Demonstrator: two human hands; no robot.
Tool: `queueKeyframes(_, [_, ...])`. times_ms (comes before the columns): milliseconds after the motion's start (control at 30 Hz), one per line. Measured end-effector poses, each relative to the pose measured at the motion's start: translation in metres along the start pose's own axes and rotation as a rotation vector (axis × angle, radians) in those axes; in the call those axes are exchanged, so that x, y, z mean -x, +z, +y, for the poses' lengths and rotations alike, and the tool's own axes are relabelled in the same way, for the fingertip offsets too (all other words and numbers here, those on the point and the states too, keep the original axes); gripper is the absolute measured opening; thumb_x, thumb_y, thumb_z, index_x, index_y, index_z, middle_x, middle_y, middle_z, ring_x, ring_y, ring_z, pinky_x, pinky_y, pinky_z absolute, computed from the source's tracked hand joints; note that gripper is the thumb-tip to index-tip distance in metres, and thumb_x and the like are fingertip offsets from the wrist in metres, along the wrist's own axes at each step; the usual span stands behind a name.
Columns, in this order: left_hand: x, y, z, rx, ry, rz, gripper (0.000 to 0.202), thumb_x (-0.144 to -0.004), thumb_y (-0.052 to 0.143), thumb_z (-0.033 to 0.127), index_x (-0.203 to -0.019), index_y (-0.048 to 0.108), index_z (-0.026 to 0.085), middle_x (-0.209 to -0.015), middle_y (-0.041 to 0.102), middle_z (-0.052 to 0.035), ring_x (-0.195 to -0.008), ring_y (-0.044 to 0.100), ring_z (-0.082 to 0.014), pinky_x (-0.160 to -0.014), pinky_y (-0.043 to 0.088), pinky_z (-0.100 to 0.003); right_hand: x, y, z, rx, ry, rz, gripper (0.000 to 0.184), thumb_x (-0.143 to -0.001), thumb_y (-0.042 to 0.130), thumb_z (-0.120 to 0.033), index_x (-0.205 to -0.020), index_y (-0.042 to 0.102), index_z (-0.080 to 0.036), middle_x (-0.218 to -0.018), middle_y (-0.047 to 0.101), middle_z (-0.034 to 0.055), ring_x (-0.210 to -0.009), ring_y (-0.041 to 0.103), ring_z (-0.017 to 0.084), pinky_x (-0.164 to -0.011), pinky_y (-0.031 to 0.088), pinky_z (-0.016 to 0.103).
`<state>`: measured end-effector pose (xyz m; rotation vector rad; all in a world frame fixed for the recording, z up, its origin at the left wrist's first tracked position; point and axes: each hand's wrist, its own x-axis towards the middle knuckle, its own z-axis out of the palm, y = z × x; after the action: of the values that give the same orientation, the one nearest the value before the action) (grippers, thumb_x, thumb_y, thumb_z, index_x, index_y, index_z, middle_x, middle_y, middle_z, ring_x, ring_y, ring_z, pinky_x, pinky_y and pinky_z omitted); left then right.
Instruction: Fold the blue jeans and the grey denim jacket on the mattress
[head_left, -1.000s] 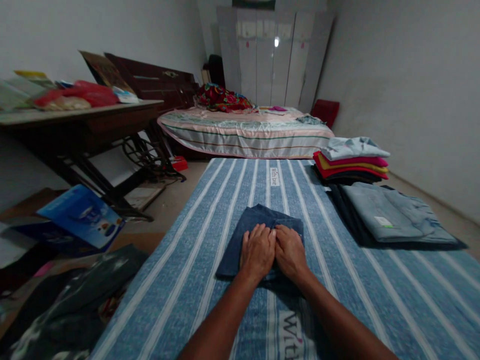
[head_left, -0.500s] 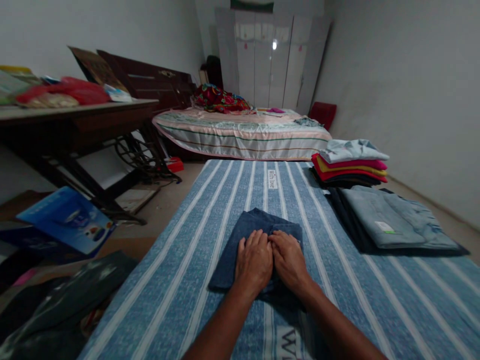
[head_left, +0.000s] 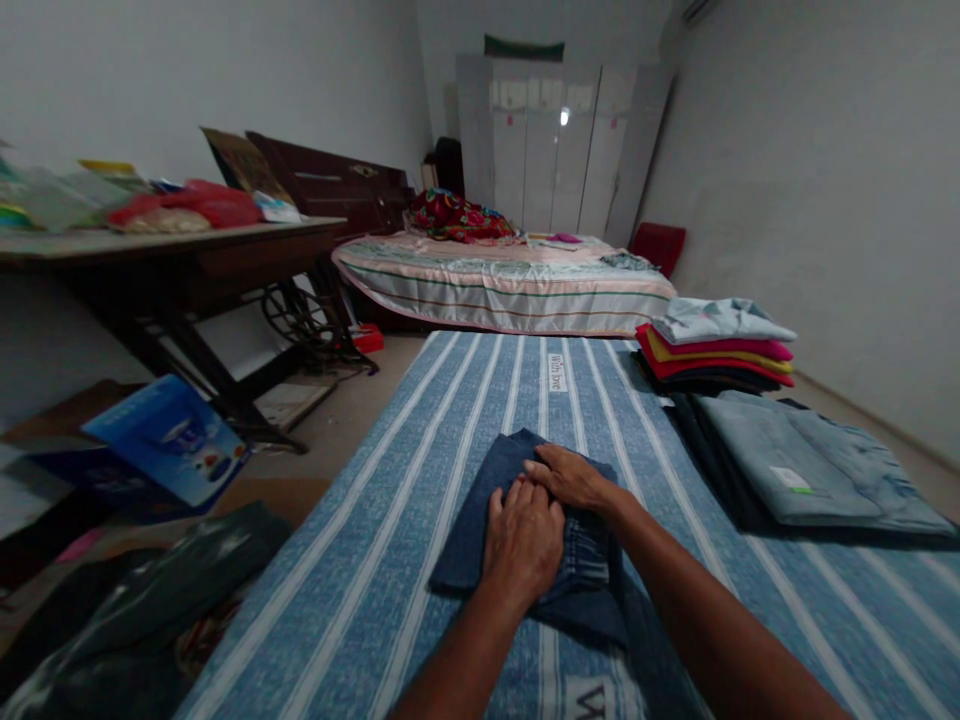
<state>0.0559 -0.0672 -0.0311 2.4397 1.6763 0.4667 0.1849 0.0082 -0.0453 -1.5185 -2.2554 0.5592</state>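
Dark blue jeans [head_left: 469, 535], partly folded, lie on the striped blue sheet [head_left: 390, 490] in front of me. One leg trails toward the lower right, under my right forearm. My left hand [head_left: 525, 535] rests flat on the denim with its fingers stretched forward. Just beyond it, my right hand [head_left: 566, 475] lies across the upper part of the jeans, its fingertips meeting those of the left hand. Neither hand grips the cloth as far as I can see.
To the right are folded light jeans [head_left: 810, 460] on darker ones, and a stack of folded coloured clothes [head_left: 716, 345]. A sewing machine table [head_left: 247, 240] and a blue box [head_left: 172, 440] stand left. Behind is another bed [head_left: 510, 295].
My right hand has moved forward and turned leftward across the jeans, uncovering a creased part. The left hand stays on the denim. The view has tilted up and shifted left.
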Motion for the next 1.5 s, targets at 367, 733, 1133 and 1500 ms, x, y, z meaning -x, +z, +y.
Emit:
queueKeyframes(367, [0.001,-0.001,0.001,0.036,-0.005,0.0,0.036,-0.095,0.033,0.028,-0.124,0.052,0.017,-0.132,0.055,-0.0104,-0.128,0.042,-0.0256,-0.107,0.028,-0.053,-0.004,0.01,0.014,-0.009,0.029,0.032,0.052,-0.095,0.03,-0.051,-0.115,0.057,-0.012,-0.118,0.057,0.0166,-0.117,0.05,0.026,-0.101,0.036,0.039])
queueKeyframes(733, [0.001,-0.001,0.003,0.013,-0.007,0.012,0.039,-0.096,0.031,0.03,-0.124,0.053,0.015,-0.133,0.055,-0.0114,-0.129,0.042,-0.0254,-0.108,0.029,-0.052,-0.027,0.012,0.027,-0.217,-0.141,-0.123,0.069,-0.089,0.032,-0.065,-0.135,0.049,-0.017,-0.142,0.045,0.0107,-0.136,0.032,0.026,-0.114,0.022,0.044])
queueKeyframes(1133, [0.002,-0.002,0.003,0.033,-0.01,0.019,0.038,-0.096,0.031,0.029,-0.124,0.053,0.017,-0.135,0.053,-0.01,-0.128,0.042,-0.0256,-0.108,0.028,-0.052,-0.028,0.007,0.013,-0.225,-0.146,-0.086,0.068,-0.092,0.025,-0.063,-0.134,0.049,-0.016,-0.144,0.043,0.0106,-0.137,0.031,0.024,-0.115,0.02,0.042])
queueKeyframes(1500, [0.001,-0.001,0.002,0.022,-0.006,0.003,0.035,-0.096,0.032,0.029,-0.116,0.057,0.017,-0.126,0.059,-0.0111,-0.125,0.044,-0.0259,-0.107,0.028,-0.051,-0.037,0.022,0.015,-0.127,-0.104,-0.151,0.066,-0.093,0.035,-0.056,-0.141,0.04,-0.011,-0.149,0.034,0.0131,-0.14,0.022,0.027,-0.116,0.015,0.045])
